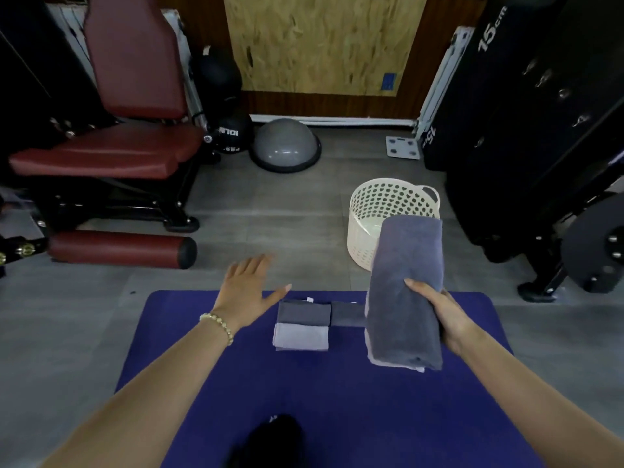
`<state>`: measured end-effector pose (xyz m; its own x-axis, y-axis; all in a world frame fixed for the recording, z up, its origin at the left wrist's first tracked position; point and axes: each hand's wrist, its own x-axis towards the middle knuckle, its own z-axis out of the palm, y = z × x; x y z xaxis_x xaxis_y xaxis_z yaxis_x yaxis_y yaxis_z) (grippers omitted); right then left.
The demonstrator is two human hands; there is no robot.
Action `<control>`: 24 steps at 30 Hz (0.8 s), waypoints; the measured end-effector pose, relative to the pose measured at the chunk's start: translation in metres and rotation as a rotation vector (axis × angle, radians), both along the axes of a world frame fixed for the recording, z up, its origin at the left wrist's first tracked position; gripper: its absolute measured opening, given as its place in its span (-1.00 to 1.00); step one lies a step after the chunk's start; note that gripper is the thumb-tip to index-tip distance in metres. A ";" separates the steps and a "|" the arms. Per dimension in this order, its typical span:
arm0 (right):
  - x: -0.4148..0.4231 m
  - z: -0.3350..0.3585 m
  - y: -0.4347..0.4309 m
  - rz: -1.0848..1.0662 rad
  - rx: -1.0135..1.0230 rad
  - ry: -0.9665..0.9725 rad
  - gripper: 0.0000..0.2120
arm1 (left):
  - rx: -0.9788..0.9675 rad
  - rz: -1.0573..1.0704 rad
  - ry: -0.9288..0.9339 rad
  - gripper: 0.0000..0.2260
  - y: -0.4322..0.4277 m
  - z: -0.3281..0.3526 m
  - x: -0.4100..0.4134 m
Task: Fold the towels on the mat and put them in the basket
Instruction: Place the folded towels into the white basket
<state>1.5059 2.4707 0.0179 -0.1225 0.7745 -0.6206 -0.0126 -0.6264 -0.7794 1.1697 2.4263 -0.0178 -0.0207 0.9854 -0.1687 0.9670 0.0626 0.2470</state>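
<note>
A folded grey towel is being held near the basket by the right grip, fingers curled round it. The left grip is being held wide open above the mat, beside folded towels.

On the grey floor: a blue mat, a white basket beyond it. On the mat: 3 folded towels, close together.

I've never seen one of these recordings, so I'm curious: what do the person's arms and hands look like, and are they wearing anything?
Both arms are bare, with no sleeves or gloves in view. The left hand has a bracelet of pale, round beads at its wrist. The right hand shows no watch or bracelet. The nails look fairly long.
</note>
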 end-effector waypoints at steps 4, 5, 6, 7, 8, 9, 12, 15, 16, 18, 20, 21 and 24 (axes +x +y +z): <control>-0.010 -0.014 0.063 -0.030 0.001 0.021 -0.44 | -0.065 -0.008 0.010 -0.14 0.074 -0.015 0.006; -0.013 -0.020 0.082 -0.045 0.003 0.024 -0.45 | -0.076 -0.012 0.005 -0.16 0.099 -0.020 0.006; -0.017 -0.027 0.104 -0.057 0.008 0.028 -0.45 | -0.083 -0.020 0.001 -0.16 0.126 -0.027 0.004; -0.021 -0.036 0.129 -0.072 0.016 0.029 -0.45 | -0.082 -0.031 0.001 -0.15 0.155 -0.037 0.002; -0.026 -0.045 0.155 -0.087 0.026 0.033 -0.45 | -0.086 -0.046 0.004 -0.16 0.188 -0.049 -0.001; -0.033 -0.056 0.185 -0.110 0.037 0.042 -0.46 | -0.094 -0.063 0.010 -0.20 0.225 -0.061 -0.004; -0.060 -0.090 0.287 -0.200 0.031 0.049 -0.52 | -0.122 -0.123 -0.007 -0.20 0.349 -0.093 -0.017; -0.094 -0.122 0.413 -0.350 0.015 0.052 -0.51 | -0.139 -0.242 -0.002 0.01 0.509 -0.111 -0.034; -0.106 -0.130 0.455 -0.412 0.011 0.066 -0.52 | -0.154 -0.286 0.006 0.01 0.562 -0.113 -0.043; -0.127 -0.137 0.532 -0.518 0.012 0.109 -0.56 | -0.146 -0.354 0.010 -0.17 0.661 -0.112 -0.058; -0.142 -0.136 0.591 -0.615 -0.006 0.162 -0.43 | -0.134 -0.415 -0.015 -0.33 0.737 -0.104 -0.068; -0.147 -0.134 0.615 -0.662 -0.012 0.178 -0.31 | -0.128 -0.435 -0.019 -0.36 0.768 -0.098 -0.070; -0.148 -0.128 0.667 -0.787 -0.021 0.234 -0.16 | -0.157 -0.515 0.004 -0.36 0.841 -0.091 -0.068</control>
<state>1.3577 3.1374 -0.1103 0.3235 0.6762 -0.6618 -0.6154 -0.3810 -0.6901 1.1021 3.2673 -0.1083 0.4572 0.8312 -0.3163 0.8835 -0.3836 0.2690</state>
